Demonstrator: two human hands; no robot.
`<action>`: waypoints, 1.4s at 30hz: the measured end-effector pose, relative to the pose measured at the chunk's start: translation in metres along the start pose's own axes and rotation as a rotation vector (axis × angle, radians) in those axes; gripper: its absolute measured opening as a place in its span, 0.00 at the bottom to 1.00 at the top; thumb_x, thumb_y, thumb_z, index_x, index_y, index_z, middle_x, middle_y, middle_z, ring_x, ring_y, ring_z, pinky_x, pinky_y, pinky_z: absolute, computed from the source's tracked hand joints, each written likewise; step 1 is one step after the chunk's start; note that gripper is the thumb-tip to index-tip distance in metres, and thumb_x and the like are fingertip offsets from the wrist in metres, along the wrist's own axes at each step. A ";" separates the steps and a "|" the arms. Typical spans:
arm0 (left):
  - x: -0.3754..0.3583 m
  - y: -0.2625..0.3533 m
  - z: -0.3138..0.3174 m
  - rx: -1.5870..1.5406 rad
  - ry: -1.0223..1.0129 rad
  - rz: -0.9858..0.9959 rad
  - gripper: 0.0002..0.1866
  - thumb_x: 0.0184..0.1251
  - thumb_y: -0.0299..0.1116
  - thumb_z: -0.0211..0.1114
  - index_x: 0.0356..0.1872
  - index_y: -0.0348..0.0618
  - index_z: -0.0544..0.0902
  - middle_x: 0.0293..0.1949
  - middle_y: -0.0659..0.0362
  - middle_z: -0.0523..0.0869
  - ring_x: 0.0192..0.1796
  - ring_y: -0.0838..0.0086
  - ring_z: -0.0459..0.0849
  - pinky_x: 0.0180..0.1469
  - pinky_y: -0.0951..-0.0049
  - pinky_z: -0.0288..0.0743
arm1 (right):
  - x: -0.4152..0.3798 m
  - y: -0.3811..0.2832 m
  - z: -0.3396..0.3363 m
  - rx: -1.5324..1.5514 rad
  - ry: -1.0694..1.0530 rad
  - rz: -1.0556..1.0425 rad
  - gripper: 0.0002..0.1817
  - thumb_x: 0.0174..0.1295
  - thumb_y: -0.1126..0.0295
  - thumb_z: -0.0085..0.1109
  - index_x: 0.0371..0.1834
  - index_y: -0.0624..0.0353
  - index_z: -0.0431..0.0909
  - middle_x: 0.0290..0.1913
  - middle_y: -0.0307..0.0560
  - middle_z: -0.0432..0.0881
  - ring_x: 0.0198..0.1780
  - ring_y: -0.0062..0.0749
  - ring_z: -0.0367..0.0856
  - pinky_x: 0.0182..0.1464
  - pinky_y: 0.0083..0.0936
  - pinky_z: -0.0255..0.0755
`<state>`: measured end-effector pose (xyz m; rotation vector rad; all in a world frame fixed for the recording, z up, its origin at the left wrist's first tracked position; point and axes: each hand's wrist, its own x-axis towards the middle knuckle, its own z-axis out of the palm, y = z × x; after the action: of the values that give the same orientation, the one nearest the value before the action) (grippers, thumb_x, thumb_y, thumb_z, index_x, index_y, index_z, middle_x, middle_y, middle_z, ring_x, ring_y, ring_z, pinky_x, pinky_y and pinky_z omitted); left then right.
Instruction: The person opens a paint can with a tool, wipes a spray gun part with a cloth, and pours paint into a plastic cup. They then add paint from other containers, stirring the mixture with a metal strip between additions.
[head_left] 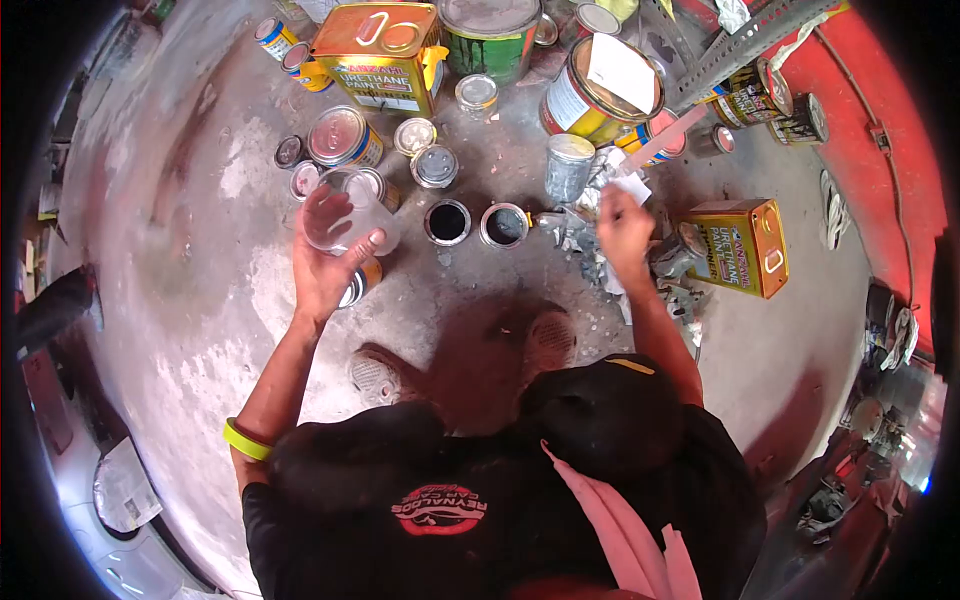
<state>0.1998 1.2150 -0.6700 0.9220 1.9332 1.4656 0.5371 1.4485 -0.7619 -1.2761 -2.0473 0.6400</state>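
My left hand [325, 250] is wrapped round a clear plastic cup [352, 215], tilted above several small cans. My right hand [627, 232] is closed, with a piece of white paper [632, 186] at its fingertips; motion blurs the fingers. Just beyond it a flat pinkish stick [665, 137] slants up to the right. Between my hands two small uncovered cans stand on the floor: one with dark black contents [447, 222], the other with greyish residue inside its rim [504, 226]. A grey-smeared lidded can [570, 168] stands left of my right hand, beside crumpled paper [600, 180].
A yellow urethane paint tin [385, 65], a green bucket [488, 45] and a large yellow can [600, 95] stand at the back. Another urethane tin [738, 247] lies to the right. A perforated metal post [735, 55] rises back right. My shoes [550, 340] are close in front.
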 end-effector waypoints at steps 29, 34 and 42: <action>-0.008 -0.001 0.009 0.031 -0.205 -0.056 0.53 0.42 0.37 0.87 0.70 0.38 0.65 0.60 0.51 0.77 0.64 0.63 0.77 0.66 0.60 0.72 | -0.077 -0.007 0.027 0.095 -0.223 0.112 0.24 0.58 0.69 0.69 0.57 0.64 0.75 0.49 0.58 0.82 0.47 0.49 0.85 0.49 0.39 0.79; -0.015 0.008 0.014 0.127 -0.280 0.015 0.51 0.42 0.39 0.87 0.68 0.38 0.66 0.60 0.51 0.78 0.65 0.62 0.77 0.68 0.61 0.71 | -0.086 -0.020 0.079 0.119 -0.400 0.005 0.49 0.51 0.59 0.78 0.72 0.65 0.58 0.64 0.63 0.74 0.64 0.57 0.75 0.63 0.44 0.72; -0.029 0.017 0.012 0.052 -0.392 -0.087 0.54 0.41 0.41 0.88 0.69 0.40 0.64 0.63 0.50 0.77 0.65 0.63 0.77 0.68 0.61 0.72 | -0.059 -0.023 0.107 0.125 -0.440 0.033 0.54 0.44 0.51 0.81 0.71 0.65 0.60 0.63 0.61 0.75 0.64 0.56 0.76 0.63 0.44 0.72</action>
<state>0.2306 1.2021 -0.6568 1.0455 1.7031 1.0933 0.4645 1.3782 -0.8341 -1.1738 -2.2900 1.1279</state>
